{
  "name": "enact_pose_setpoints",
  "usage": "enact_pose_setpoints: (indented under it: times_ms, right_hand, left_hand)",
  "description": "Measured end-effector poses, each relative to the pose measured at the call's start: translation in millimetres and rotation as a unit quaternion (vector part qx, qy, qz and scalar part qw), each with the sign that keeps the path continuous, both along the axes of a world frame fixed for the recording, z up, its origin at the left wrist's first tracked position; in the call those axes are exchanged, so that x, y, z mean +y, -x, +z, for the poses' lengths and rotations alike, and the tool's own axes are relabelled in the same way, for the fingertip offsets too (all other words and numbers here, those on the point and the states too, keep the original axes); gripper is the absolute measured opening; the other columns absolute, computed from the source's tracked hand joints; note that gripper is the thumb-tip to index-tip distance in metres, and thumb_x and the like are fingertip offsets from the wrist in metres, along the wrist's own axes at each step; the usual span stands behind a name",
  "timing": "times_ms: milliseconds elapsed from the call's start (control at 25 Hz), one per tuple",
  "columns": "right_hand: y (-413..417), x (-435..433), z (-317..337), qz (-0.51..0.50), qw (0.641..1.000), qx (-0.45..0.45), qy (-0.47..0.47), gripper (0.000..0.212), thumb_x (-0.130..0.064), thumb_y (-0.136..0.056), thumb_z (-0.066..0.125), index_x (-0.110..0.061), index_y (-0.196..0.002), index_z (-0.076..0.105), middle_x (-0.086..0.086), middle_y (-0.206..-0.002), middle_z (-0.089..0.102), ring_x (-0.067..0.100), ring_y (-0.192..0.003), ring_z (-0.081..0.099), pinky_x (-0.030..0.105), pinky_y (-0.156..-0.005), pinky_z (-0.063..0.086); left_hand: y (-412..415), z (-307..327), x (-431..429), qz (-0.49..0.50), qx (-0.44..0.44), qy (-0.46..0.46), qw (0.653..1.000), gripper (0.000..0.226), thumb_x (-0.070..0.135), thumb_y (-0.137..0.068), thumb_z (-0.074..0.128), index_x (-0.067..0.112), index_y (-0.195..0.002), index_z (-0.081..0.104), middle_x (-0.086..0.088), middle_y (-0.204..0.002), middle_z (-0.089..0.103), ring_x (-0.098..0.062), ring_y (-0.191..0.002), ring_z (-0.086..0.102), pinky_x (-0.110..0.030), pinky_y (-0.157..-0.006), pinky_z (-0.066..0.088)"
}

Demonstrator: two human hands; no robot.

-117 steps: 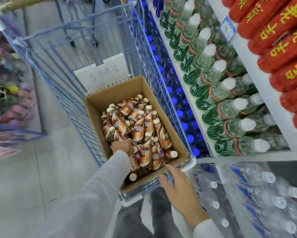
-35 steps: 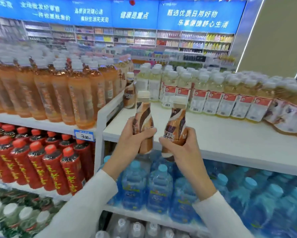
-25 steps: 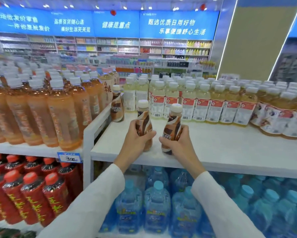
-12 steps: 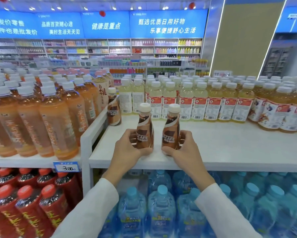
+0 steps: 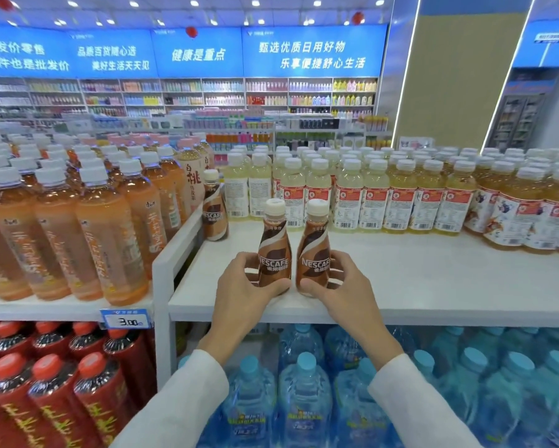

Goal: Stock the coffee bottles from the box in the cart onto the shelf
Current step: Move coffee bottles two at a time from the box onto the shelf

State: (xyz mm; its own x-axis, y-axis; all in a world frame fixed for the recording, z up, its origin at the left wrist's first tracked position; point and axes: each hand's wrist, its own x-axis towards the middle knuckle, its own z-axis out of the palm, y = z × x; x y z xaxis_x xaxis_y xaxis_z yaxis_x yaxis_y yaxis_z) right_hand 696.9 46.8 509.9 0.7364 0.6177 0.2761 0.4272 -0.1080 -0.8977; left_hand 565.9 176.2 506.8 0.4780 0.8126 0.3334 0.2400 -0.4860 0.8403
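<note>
Two brown coffee bottles with cream caps stand upright side by side near the front edge of the white shelf (image 5: 417,279). My left hand (image 5: 239,289) is wrapped around the left coffee bottle (image 5: 274,244). My right hand (image 5: 346,286) grips the right coffee bottle (image 5: 314,244). Both bottles rest on the shelf surface with their labels facing me. A third coffee bottle (image 5: 214,208) stands further back at the shelf's left side, by the white divider. The cart and its box are out of view.
Pale yellow drink bottles (image 5: 368,195) line the back of the same shelf. Orange tea bottles (image 5: 77,227) fill the shelf section to the left. Red bottles (image 5: 51,392) and blue water bottles (image 5: 304,392) sit on the lower shelf.
I took two coffee bottles from the box in the cart and raised them to the shelf. Over the last second both hands lowered them until they stand on the shelf.
</note>
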Motion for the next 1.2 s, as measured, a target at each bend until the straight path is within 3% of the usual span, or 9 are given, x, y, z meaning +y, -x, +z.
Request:
enact_pose_setpoints:
  times_ms: [200,360,640,880,1200]
  right_hand:
    - [4.3,18.9,2.6,-0.016,1.0,-0.009,0.005,0.055,-0.028,-0.075,0.086,-0.033,-0.121,0.056,-0.014,-0.112,0.068,0.007,-0.102,0.066,0.03,-0.094,0.054]
    - [-7.8,59.5,18.2,0.008,0.998,-0.028,0.05,0.053,-0.028,-0.078,0.083,-0.023,-0.124,0.058,-0.01,-0.11,0.065,0.013,-0.103,0.063,0.026,-0.09,0.047]
    - [-30.2,143.7,17.0,0.016,1.0,0.004,0.025,0.05,-0.021,-0.078,0.08,-0.021,-0.123,0.057,-0.001,-0.117,0.068,0.022,-0.112,0.063,0.036,-0.098,0.049]
    - [-40.7,176.2,6.9,0.012,1.0,0.002,0.009,0.053,-0.021,-0.078,0.078,-0.021,-0.126,0.056,-0.001,-0.119,0.067,0.021,-0.114,0.062,0.041,-0.102,0.049]
    - [-43.3,193.2,-7.9,-0.001,1.0,-0.015,-0.009,0.052,-0.027,-0.081,0.075,-0.028,-0.128,0.055,-0.005,-0.119,0.067,0.018,-0.112,0.062,0.039,-0.1,0.051]
  left_hand:
    - [-10.5,-0.1,4.8,0.053,0.009,-0.018,0.998,0.063,0.052,-0.063,0.089,0.03,-0.114,0.06,0.011,-0.109,0.059,-0.008,-0.093,0.064,-0.025,-0.083,0.054]
    - [-28.0,11.7,34.8,0.083,0.027,-0.013,0.996,0.053,0.039,-0.071,0.088,0.02,-0.116,0.067,0.004,-0.11,0.07,-0.015,-0.099,0.064,-0.028,-0.084,0.049]
    - [-63.8,20.7,79.2,0.161,-0.05,0.06,0.984,0.044,0.016,-0.082,0.08,0.012,-0.113,0.05,-0.008,-0.12,0.061,-0.03,-0.115,0.057,-0.039,-0.096,0.046]
    - [-82.8,18.1,96.1,0.201,-0.062,0.081,0.974,0.043,0.016,-0.089,0.074,0.01,-0.125,0.051,-0.01,-0.132,0.051,-0.03,-0.122,0.053,-0.04,-0.104,0.043]
    - [-91.4,15.5,105.7,0.219,-0.057,0.091,0.97,0.044,0.018,-0.089,0.073,0.009,-0.126,0.051,-0.01,-0.131,0.05,-0.029,-0.12,0.054,-0.037,-0.099,0.045]
